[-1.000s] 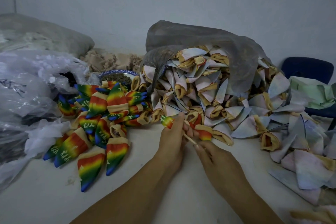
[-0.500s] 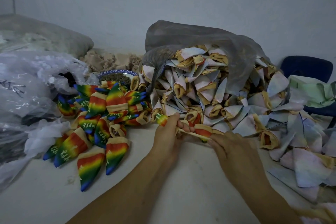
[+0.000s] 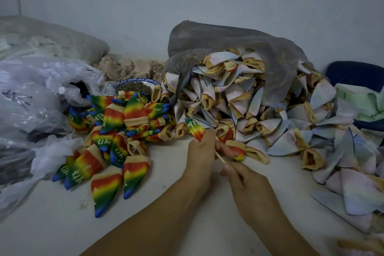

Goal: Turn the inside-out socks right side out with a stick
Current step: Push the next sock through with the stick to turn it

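Item: rainbow sock [image 3: 195, 128], small, printed with lettering, tan cuff. Location: above the white desk [image 3: 62, 224], clamped in the left hand [image 3: 200, 151], coloured toe end poking out over the knuckles; a second rainbow piece [image 3: 236, 151] lies just past the fingertips.

Tool: thin wooden stick [image 3: 220, 157], pinched in the closed right hand [image 3: 247, 185], its far end running in under the left hand.

Stock: finished rainbow socks [image 3: 116, 137] heaped to the left; pale inside-out socks [image 3: 239, 106] spilling from a grey bag [image 3: 249, 48] behind and to the right.

Handling, judged: knit fabric, light, soft, limp, stretchy; holds no shape unsupported and bunches easily. Take hold at the tan cuff, the firmest edge. The stick looks stiff but slender; push on the toe seam gently, since a hard poke may snag the knit.
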### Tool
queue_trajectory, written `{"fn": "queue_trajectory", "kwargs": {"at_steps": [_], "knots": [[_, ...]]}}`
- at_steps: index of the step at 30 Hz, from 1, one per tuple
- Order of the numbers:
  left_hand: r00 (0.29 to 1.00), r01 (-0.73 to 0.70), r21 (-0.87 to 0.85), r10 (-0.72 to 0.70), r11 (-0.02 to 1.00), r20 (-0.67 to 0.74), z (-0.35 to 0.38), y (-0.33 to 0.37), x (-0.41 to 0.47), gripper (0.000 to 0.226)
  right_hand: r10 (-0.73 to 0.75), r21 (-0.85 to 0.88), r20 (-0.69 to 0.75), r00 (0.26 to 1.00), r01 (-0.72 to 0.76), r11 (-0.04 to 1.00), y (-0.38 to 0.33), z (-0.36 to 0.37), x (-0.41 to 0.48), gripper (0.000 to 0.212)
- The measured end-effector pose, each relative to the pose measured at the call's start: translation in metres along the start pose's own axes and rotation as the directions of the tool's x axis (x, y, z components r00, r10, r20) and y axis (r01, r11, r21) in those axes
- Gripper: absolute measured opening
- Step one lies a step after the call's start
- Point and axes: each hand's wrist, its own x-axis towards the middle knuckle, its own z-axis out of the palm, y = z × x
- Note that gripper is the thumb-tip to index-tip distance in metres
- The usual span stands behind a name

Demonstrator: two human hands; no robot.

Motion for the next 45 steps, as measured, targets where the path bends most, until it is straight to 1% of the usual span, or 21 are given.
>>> {"fn": "queue_trajectory", "kwargs": {"at_steps": [2, 4, 6, 8, 10, 11, 13, 15, 16, 18, 21, 25, 28, 30, 34, 36, 38, 41, 45], "knots": [[1.0, -0.003, 0.016, 0.003, 1.0, 0.014, 0.0, -0.001, 0.001, 0.053, 0.035, 0.105, 0.031, 0.999, -0.038, 0.994, 0.0, 0.003, 0.001, 0.028], [1.0, 0.0, -0.005, 0.0, 1.0, 0.015, -0.002, -0.003, 0.003, 0.054, 0.04, 0.116, 0.043, 0.998, -0.045, 0.992, 0.003, 0.002, 0.003, 0.028], [1.0, 0.001, -0.023, 0.0, 1.0, 0.019, -0.005, -0.008, 0.005, 0.057, 0.02, 0.087, 0.031, 0.999, -0.022, 0.996, 0.006, 0.0, 0.005, 0.026], [0.999, -0.013, -0.043, 0.015, 0.999, 0.042, -0.008, -0.01, 0.007, 0.05, -0.012, 0.027, -0.006, 1.0, 0.013, 1.0, 0.009, -0.004, 0.008, 0.025], [0.998, -0.024, -0.062, 0.028, 0.998, 0.065, -0.01, -0.008, 0.007, 0.041, -0.056, -0.092, -0.048, 0.997, 0.051, 0.994, 0.012, -0.007, 0.01, 0.032], [0.997, -0.024, -0.072, 0.029, 0.997, 0.067, -0.011, -0.007, 0.007, 0.042, -0.079, -0.155, -0.077, 0.994, 0.066, 0.986, 0.014, -0.008, 0.01, 0.035], [0.999, -0.022, -0.071, 0.025, 0.997, 0.044, -0.013, -0.007, 0.009, 0.045, -0.107, -0.234, -0.138, 0.985, 0.072, 0.97, 0.016, -0.011, 0.011, 0.034], [0.999, -0.024, -0.054, 0.025, 0.998, 0.02, -0.016, -0.007, 0.01, 0.035, -0.123, -0.272, -0.175, 0.977, 0.072, 0.96, 0.018, -0.014, 0.011, 0.03], [1.0, -0.011, -0.075, 0.012, 0.997, 0.014, -0.017, -0.006, 0.01, 0.032, -0.132, -0.287, -0.178, 0.975, 0.077, 0.955, 0.018, -0.015, 0.012, 0.029], [0.999, 0.039, -0.203, -0.036, 0.978, 0.018, -0.017, -0.002, 0.011, 0.033, -0.136, -0.302, -0.165, 0.977, 0.081, 0.95, 0.02, -0.016, 0.013, 0.028], [0.996, 0.074, -0.346, -0.051, 0.935, 0.075, -0.017, 0.003, 0.013, 0.035, -0.112, -0.284, -0.154, 0.982, 0.065, 0.957, 0.022, -0.015, 0.013, 0.027], [0.993, 0.085, -0.446, -0.036, 0.891, 0.116, -0.02, 0.01, 0.014, 0.038, -0.071, -0.24, -0.149, 0.986, 0.033, 0.97, 0.022, -0.012, 0.012, 0.029], [0.991, 0.075, -0.482, -0.013, 0.873, 0.13, -0.023, 0.012, 0.014, 0.038, -0.064, -0.218, -0.166, 0.984, 0.027, 0.976, 0.022, -0.013, 0.012, 0.032], [0.989, 0.064, -0.459, 0.007, 0.886, 0.151, -0.023, 0.011, 0.014, 0.039, -0.071, -0.21, -0.17, 0.983, 0.034, 0.977, 0.022, -0.014, 0.013, 0.033], [0.973, 0.042, -0.303, 0.031, 0.952, 0.23, -0.022, 0.006, 0.012, 0.041, -0.087, -0.22, -0.178, 0.98, 0.047, 0.974, 0.021, -0.021, 0.014, 0.035], [0.961, 0.01, -0.22, 0.051, 0.975, 0.271, -0.023, 0.004, 0.012, 0.042, -0.088, -0.217, -0.178, 0.98, 0.048, 0.975, 0.023, -0.025, 0.015, 0.036], [0.944, -0.031, -0.167, 0.084, 0.985, 0.32, -0.024, 0.003, 0.009, 0.044, -0.08, -0.19, -0.175, 0.981, 0.047, 0.981, 0.024, -0.027, 0.016, 0.032], [0.91, -0.098, -0.138, 0.145, 0.986, 0.39, -0.021, 0.002, 0.004, 0.052, -0.063, -0.067, -0.171, 0.983, 0.052, 0.996, 0.023, -0.026, 0.014, 0.025], [0.894, -0.169, -0.085, 0.189, 0.982, 0.405, -0.017, 0.004, 0.004, 0.053, 0.015, 0.148, -0.154, 0.988, 0.008, 0.989, 0.017, -0.021, 0.012, 0.023]]}}
